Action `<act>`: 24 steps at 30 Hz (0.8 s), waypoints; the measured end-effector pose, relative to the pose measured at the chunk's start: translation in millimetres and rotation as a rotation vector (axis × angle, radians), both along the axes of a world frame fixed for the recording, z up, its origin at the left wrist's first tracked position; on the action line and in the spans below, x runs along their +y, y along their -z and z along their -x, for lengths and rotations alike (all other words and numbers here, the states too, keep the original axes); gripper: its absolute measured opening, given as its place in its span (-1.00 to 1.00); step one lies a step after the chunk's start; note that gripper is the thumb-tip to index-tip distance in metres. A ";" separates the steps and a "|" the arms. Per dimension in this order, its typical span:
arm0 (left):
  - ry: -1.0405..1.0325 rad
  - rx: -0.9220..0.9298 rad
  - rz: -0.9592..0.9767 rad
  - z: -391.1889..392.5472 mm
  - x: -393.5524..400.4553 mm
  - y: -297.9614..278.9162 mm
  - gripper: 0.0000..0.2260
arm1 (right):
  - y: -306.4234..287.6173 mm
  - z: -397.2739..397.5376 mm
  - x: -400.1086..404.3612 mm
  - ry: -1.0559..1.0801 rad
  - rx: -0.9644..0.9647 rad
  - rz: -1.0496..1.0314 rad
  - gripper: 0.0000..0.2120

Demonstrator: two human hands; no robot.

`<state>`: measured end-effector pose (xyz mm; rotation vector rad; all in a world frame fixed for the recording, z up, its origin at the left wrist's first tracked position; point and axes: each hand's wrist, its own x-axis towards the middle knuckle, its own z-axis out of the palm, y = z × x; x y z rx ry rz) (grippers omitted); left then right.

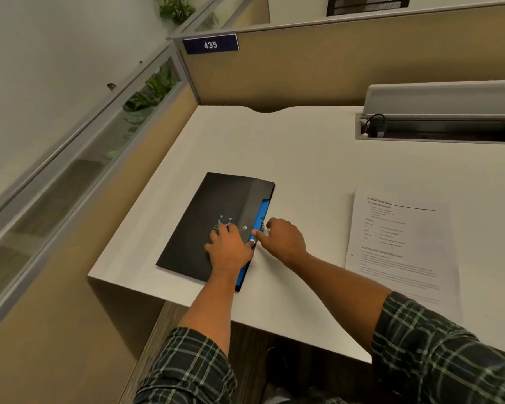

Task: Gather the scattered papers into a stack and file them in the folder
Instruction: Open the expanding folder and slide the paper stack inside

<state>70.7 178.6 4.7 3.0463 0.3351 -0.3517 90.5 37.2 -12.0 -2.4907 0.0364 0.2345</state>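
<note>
A cubicle desk [303,158] fills the view, tan partitions behind it. The black folder [216,217] lies flat at nine o'clock of the desk's middle, its blue edge showing. The left hand [229,247] presses it with spread fingers; the right hand [282,239] pinches that blue edge at the folder's three o'clock side. The papers [403,252] sit well apart at three o'clock. If the left palm keeps its weight there, the flap may crease rather than lift.
</note>
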 end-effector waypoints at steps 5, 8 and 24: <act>0.008 0.013 0.022 2.7 -2.6 1.3 -0.34 | 4.3 -6.6 4.3 0.066 0.036 -0.131 -0.74; 0.015 -0.010 0.022 2.6 -1.4 1.0 -0.36 | 7.3 -7.9 2.0 0.106 0.024 -0.273 -0.82; -0.004 -0.316 0.375 -21.8 -8.2 -85.7 -0.42 | -79.7 -4.7 -29.6 0.139 -0.048 -1.293 -0.89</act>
